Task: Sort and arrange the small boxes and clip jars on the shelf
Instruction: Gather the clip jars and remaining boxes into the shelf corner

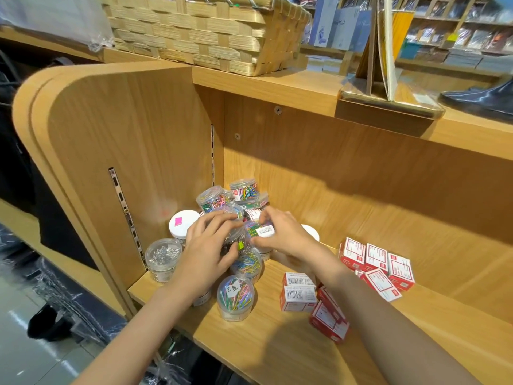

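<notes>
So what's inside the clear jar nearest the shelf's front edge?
The clear plastic jar with a handwritten white label holds mixed coloured paper clips. The label covers part of the lid, and the jar's bottom looks pale and unclear.

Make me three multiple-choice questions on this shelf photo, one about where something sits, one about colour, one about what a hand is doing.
1. Where are the red-and-white boxes relative to the clip jars?
A right
B left
C on top

2. What colour is the sticker on the white jar lid?
A green
B pink
C blue

3. What is the right hand doing?
A hanging idle
B lying flat on the shelf
C gripping a jar of coloured clips

Answers: 1 A, the boxes lie right of the jar cluster. 2 B, a pink tag shows on the lid. 3 C, its fingers curl round the jar.
</notes>
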`<state>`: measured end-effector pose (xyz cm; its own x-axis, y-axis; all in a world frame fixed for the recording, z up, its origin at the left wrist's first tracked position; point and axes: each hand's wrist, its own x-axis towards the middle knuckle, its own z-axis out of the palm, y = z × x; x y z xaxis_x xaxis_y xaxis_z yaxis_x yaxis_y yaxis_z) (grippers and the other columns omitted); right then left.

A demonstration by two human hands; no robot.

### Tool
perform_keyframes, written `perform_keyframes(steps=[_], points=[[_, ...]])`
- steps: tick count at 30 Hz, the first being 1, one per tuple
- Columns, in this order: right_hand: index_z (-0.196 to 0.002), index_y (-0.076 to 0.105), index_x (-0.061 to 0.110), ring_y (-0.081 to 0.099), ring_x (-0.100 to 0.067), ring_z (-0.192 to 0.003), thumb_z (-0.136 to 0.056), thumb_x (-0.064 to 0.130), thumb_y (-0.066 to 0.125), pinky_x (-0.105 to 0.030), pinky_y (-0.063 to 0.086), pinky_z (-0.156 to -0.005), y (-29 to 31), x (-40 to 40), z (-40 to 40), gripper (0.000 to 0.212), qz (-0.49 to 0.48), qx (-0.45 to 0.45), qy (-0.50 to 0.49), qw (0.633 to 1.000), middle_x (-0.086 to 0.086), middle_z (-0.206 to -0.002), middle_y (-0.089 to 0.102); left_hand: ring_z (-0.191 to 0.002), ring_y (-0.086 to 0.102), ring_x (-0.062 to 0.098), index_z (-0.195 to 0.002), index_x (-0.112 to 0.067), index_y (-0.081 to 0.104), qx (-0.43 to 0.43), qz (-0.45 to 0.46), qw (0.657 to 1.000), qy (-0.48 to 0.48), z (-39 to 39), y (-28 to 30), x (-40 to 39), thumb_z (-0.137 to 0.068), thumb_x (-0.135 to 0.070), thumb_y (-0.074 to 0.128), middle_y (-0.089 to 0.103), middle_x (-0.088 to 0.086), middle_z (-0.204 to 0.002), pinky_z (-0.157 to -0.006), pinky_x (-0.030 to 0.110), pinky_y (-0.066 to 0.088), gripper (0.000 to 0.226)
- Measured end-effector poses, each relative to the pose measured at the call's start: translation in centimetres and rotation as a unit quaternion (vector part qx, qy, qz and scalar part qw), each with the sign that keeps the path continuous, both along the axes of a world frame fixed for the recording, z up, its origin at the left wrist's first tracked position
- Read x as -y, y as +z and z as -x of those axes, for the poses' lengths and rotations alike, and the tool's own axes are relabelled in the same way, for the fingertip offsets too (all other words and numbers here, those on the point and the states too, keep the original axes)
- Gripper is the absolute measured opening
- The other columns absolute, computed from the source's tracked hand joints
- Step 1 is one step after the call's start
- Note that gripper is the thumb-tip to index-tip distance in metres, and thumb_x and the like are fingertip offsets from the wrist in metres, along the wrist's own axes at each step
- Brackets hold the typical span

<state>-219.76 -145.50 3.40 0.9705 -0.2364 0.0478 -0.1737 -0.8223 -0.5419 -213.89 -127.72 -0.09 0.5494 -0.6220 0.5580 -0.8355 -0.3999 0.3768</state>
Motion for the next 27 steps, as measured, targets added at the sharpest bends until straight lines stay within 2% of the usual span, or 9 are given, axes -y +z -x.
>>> perform_keyframes(steps=[3,6,8,12,16,19,22,24,27], points=[[-0.092,0.042,0.019,0.039,-0.019,-0.092,-0.071,0.034,0.071,-0.031,0.030,-0.078,0.5,-0.1,0.6,0.039,0.036,-0.012,-0.042,0.998,0.001,-0.097,0.044,-0.120,0.036,0.013,-0.115,-0.023,0.058,0.000,0.001,1.000,0.004,0.1,-0.1,0.0,-0.082,-0.040,0.043,0.053,-0.013,-0.123,-0.100,0.035,0.027,0.040],[-0.093,0.042,0.019,0.038,-0.020,-0.090,-0.069,0.038,0.069,-0.031,0.030,-0.074,1.6,0.9,2.7,0.040,0.049,0.014,-0.111,0.993,0.002,-0.095,0.045,-0.121,0.035,0.013,-0.116,-0.023,0.058,0.003,-0.001,1.000,0.000,0.1,-0.1,-0.1,-0.082,-0.040,0.042,0.052,-0.013,-0.124,-0.099,0.035,0.026,0.041],[-0.087,0.043,0.019,0.042,-0.019,-0.085,-0.069,0.038,0.069,-0.029,0.030,-0.070,2.0,1.7,4.4,0.037,0.042,0.018,-0.117,0.992,0.004,-0.086,0.046,-0.121,0.034,0.013,-0.116,-0.023,0.058,0.002,-0.002,1.000,0.000,0.0,-0.2,-0.1,-0.083,-0.041,0.042,0.052,-0.013,-0.125,-0.099,0.035,0.025,0.041],[-0.079,0.040,0.021,0.046,-0.017,-0.075,-0.072,0.043,0.064,-0.029,0.034,-0.059,0.4,1.1,6.3,0.034,0.037,-0.066,-0.091,0.993,0.003,-0.084,0.050,-0.120,0.036,0.014,-0.114,-0.023,0.058,-0.004,0.009,1.000,-0.008,0.0,-0.2,-0.1,-0.083,-0.040,0.043,0.051,-0.010,-0.126,-0.098,0.036,0.027,0.038],[-0.096,0.043,0.019,0.047,-0.026,-0.098,-0.076,0.045,0.058,-0.033,0.036,-0.070,-0.5,0.9,6.4,0.036,0.124,-0.129,-0.080,0.981,-0.003,-0.100,0.044,-0.120,0.036,0.015,-0.114,-0.024,0.058,-0.008,0.011,1.000,-0.011,0.0,-0.2,-0.1,-0.082,-0.040,0.043,0.046,-0.006,-0.131,-0.098,0.035,0.027,0.038],[-0.092,0.043,0.019,0.043,-0.029,-0.105,-0.079,0.041,0.056,-0.034,0.036,-0.073,-0.2,1.0,6.0,0.029,0.156,-0.164,-0.076,0.971,-0.006,-0.104,0.054,-0.119,0.037,0.016,-0.113,-0.023,0.059,-0.012,0.015,1.000,-0.003,0.0,-0.3,-0.1,-0.081,-0.038,0.043,0.047,-0.005,-0.131,-0.098,0.032,0.026,0.038],[-0.090,0.055,0.019,0.049,-0.025,-0.103,-0.081,0.036,0.059,-0.033,0.039,-0.075,0.2,1.0,5.5,0.020,0.138,-0.085,-0.083,0.983,-0.005,-0.100,0.058,-0.118,0.039,0.017,-0.113,-0.023,0.059,-0.011,0.014,1.000,-0.002,0.0,-0.3,-0.1,-0.081,-0.037,0.044,0.049,-0.003,-0.130,-0.098,0.030,0.025,0.038],[-0.097,0.057,0.019,0.047,-0.020,-0.102,-0.079,0.034,0.065,-0.031,0.037,-0.078,0.4,0.9,4.9,0.024,0.108,-0.025,-0.073,0.991,0.000,-0.099,0.057,-0.119,0.039,0.017,-0.113,-0.023,0.059,-0.011,0.012,1.000,-0.004,0.0,-0.3,-0.2,-0.082,-0.037,0.045,0.048,-0.003,-0.131,-0.098,0.032,0.027,0.037],[-0.100,0.055,0.019,0.044,-0.020,-0.104,-0.073,0.030,0.072,-0.030,0.031,-0.076,-0.3,0.1,3.6,0.034,0.083,-0.034,-0.021,0.996,0.003,-0.101,0.054,-0.119,0.038,0.016,-0.114,-0.024,0.058,-0.010,0.009,1.000,-0.007,0.0,-0.2,-0.3,-0.082,-0.037,0.045,0.048,-0.003,-0.131,-0.097,0.034,0.028,0.037]])
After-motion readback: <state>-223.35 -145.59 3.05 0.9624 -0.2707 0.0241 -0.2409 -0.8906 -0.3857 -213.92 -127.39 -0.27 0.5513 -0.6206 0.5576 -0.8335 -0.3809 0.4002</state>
